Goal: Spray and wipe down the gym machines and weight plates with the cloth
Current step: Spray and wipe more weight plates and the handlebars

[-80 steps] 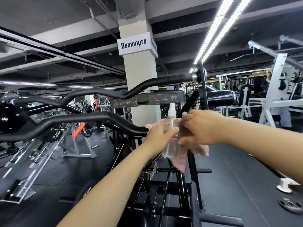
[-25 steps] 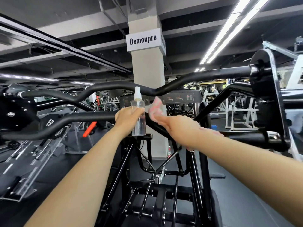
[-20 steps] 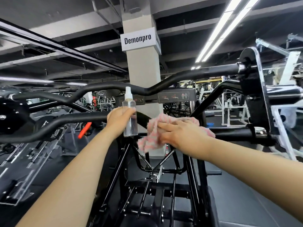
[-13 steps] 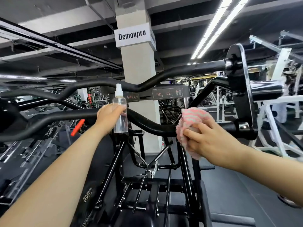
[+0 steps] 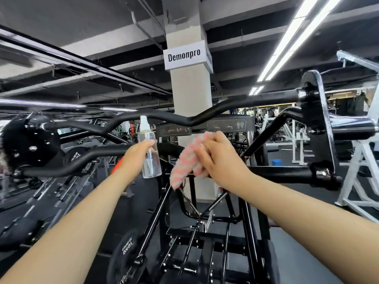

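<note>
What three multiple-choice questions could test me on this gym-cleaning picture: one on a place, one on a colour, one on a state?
1. Where is the cloth?
A. On the floor
B. Against the lower black bar
C. Over the pillar sign

2. What colours is the cloth?
A. Pink and white
B. Blue
C. Green and yellow

3. What is the left hand doing?
A. Hanging empty
B. Pressing a weight plate
C. Gripping the spray bottle

Answers:
1 B: the right hand holds it on the bar.
2 A: its weave is pink and white.
3 C: fingers wrap the upright clear bottle.
</note>
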The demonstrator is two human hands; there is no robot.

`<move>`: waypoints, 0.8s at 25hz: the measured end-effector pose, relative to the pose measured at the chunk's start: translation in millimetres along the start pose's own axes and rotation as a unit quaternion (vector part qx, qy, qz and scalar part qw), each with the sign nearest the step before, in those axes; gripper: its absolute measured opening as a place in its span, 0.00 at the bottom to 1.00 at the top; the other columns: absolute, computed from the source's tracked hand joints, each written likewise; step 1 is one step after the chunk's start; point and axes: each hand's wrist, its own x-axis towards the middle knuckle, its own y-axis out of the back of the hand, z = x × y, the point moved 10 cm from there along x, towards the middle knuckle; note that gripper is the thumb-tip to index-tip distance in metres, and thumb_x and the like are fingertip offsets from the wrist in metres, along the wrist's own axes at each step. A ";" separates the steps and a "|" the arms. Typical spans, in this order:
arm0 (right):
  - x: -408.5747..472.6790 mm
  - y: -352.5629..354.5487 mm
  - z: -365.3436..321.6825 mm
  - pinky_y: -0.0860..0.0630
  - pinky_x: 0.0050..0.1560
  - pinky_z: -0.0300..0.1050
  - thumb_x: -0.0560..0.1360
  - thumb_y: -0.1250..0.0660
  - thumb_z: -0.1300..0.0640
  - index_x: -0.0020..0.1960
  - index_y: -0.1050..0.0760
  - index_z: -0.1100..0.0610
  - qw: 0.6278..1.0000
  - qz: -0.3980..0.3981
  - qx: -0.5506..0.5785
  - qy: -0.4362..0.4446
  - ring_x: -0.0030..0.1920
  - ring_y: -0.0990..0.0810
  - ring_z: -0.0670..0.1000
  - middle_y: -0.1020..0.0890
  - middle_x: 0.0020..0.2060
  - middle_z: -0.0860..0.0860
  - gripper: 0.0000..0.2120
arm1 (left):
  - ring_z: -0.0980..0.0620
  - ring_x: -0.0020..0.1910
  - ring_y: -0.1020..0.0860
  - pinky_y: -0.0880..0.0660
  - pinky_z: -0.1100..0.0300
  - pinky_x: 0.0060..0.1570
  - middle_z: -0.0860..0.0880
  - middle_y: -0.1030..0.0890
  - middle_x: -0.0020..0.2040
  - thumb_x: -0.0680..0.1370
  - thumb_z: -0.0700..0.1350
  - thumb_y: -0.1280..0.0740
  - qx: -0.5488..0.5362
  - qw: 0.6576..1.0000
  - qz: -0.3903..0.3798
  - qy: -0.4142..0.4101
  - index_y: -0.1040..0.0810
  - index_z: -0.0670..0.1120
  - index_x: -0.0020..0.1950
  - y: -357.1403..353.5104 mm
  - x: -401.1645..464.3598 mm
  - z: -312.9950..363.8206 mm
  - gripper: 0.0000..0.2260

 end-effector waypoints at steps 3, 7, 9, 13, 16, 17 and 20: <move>50.1 -39.8 -17.3 0.35 0.68 0.51 0.75 0.33 0.51 0.62 0.27 0.56 0.996 -0.036 -0.060 0.056 0.66 0.35 0.58 0.38 0.67 0.58 0.19 | 0.46 0.50 0.25 0.31 0.53 0.55 0.46 0.22 0.52 0.58 0.63 0.37 -0.047 0.996 0.049 0.061 0.20 0.49 0.49 33.2 -14.8 -18.2 0.27; 72.5 -109.9 -16.8 0.33 0.65 0.59 0.75 0.34 0.52 0.71 0.37 0.41 0.937 -0.183 -0.286 0.088 0.68 0.36 0.62 0.46 0.74 0.51 0.27 | 0.52 0.44 0.25 0.31 0.57 0.48 0.50 0.22 0.46 0.72 0.55 0.35 -0.043 0.995 0.053 0.073 0.19 0.48 0.48 54.9 -15.2 -40.2 0.13; 66.8 -115.5 -15.1 0.29 0.60 0.56 0.76 0.40 0.61 0.71 0.37 0.42 0.917 -0.189 -0.341 0.083 0.65 0.33 0.62 0.41 0.73 0.51 0.27 | 0.53 0.43 0.25 0.31 0.58 0.46 0.50 0.22 0.45 0.70 0.55 0.34 -0.058 0.994 0.057 0.068 0.20 0.46 0.50 53.3 -9.8 -47.2 0.15; 42.5 -102.3 -8.2 0.26 0.57 0.56 0.76 0.43 0.65 0.71 0.35 0.53 0.901 -0.171 -0.390 0.079 0.61 0.29 0.62 0.40 0.73 0.50 0.23 | 0.54 0.47 0.25 0.32 0.66 0.44 0.54 0.22 0.45 0.79 0.47 0.40 -0.092 0.994 0.030 0.042 0.20 0.48 0.54 15.4 -7.8 -33.4 0.10; 12.0 -82.1 -5.9 0.25 0.56 0.50 0.76 0.44 0.66 0.66 0.30 0.58 0.886 -0.178 -0.417 0.096 0.59 0.26 0.60 0.37 0.71 0.52 0.19 | 0.53 0.50 0.25 0.30 0.61 0.46 0.52 0.21 0.47 0.79 0.45 0.40 -0.114 0.992 0.018 0.043 0.21 0.51 0.53 -18.8 -19.4 -18.0 0.09; 0.9 -76.1 -7.6 0.26 0.55 0.50 0.76 0.44 0.66 0.66 0.30 0.59 0.876 -0.177 -0.433 0.113 0.59 0.26 0.59 0.35 0.70 0.53 0.19 | 0.54 0.49 0.25 0.30 0.62 0.46 0.52 0.22 0.48 0.80 0.46 0.40 -0.108 0.993 0.010 0.042 0.21 0.51 0.54 -27.9 -26.0 -12.5 0.09; -33.2 -50.0 8.9 0.29 0.59 0.49 0.76 0.43 0.66 0.72 0.39 0.61 0.853 -0.178 -0.474 0.128 0.64 0.30 0.58 0.34 0.69 0.55 0.25 | 0.57 0.46 0.25 0.29 0.67 0.44 0.54 0.23 0.46 0.80 0.47 0.41 -0.109 0.993 -0.011 0.045 0.21 0.51 0.55 -52.5 -54.5 1.0 0.10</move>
